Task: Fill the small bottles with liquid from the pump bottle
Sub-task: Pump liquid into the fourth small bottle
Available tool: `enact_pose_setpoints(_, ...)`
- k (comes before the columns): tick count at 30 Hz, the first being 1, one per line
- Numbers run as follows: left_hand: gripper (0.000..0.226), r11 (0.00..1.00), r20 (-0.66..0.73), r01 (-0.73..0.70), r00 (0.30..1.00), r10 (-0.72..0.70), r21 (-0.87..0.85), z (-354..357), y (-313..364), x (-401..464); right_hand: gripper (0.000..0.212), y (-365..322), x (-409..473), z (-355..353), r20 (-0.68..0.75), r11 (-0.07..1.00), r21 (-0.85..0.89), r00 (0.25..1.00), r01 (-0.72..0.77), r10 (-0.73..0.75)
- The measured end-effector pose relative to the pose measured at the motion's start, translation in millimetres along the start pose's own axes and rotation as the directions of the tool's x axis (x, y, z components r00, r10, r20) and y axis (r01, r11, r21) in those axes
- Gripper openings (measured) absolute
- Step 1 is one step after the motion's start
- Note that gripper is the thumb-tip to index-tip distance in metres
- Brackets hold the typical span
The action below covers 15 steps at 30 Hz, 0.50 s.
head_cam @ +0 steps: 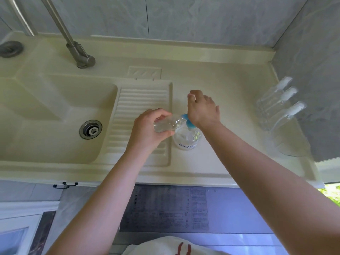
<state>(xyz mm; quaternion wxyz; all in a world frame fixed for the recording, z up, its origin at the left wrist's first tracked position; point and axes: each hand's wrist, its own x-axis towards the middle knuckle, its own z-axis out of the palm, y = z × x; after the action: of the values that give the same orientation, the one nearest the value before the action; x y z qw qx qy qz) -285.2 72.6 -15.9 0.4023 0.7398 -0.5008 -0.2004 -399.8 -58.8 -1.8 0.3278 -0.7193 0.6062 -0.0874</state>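
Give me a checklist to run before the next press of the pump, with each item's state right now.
1. Small bottle held firmly: ok, the left hand grips it, tilted toward the pump.
2. Bottle mouth lined up at the blue pump nozzle: ok as far as it shows, the neck lies right against it.
3. Right hand on the pump head: ok, its heel rests on the blue top; its fingers hold nothing.
4. Pump bottle standing upright on the counter: ok.
5. Liquid left in the pump bottle: cannot tell, clear on clear.
6. Other small bottles within reach at the right: ok, three stand by the wall, capped.
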Motion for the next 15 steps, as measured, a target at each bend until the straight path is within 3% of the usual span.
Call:
enact_pose_setpoints(8, 0.044, 0.999, 0.01, 0.017, 1.0, -0.016, -0.029, -2, 1, -1, 0.054, -4, 1, -9, 0.011, 1.0, 0.031, 1.0, -0.004, 0.003)
enact_pose_setpoints(15, 0.043, 1.0, 0.005, 0.008, 1.0, -0.008, -0.011, -1, 1, 0, 0.048, -2, -5, 1, -0.001, 0.997, -0.068, 0.999, 0.033, -0.034)
